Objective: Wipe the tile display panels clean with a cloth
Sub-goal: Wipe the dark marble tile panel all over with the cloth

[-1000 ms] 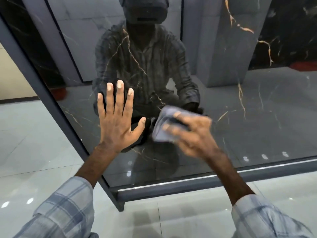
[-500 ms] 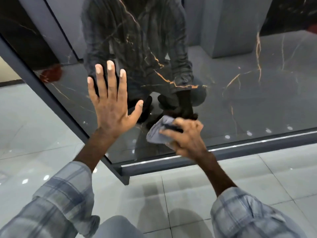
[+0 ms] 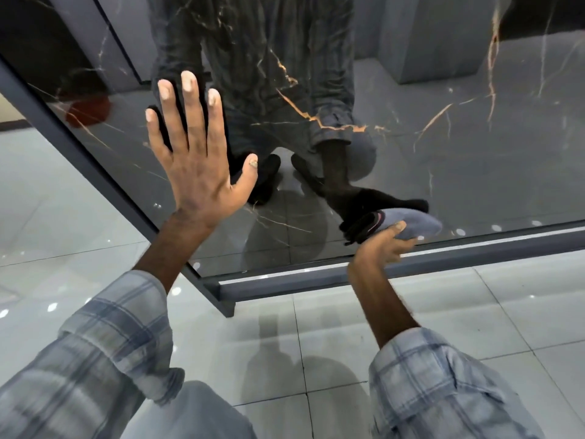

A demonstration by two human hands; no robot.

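Note:
A glossy black tile display panel [image 3: 443, 172] with gold veins fills the upper part of the head view and mirrors a person crouching. My left hand [image 3: 196, 153] lies flat on the panel with fingers spread and straight. My right hand [image 3: 380, 248] grips a grey cloth [image 3: 414, 224] and presses it against the panel close to its bottom edge. The cloth bulges to the right of my thumb; my fingers are hidden behind it.
A dark grey metal frame [image 3: 316, 282] runs along the panel's bottom and up its left side, with a corner foot on the floor. Pale glossy floor tiles [image 3: 253, 337] spread below and to the left. My knee [image 3: 196, 413] shows at the bottom.
My right hand has swept the cloth down and to the right, to the panel's bottom edge. My left hand has kept its place flat on the panel. The camera has tilted downward.

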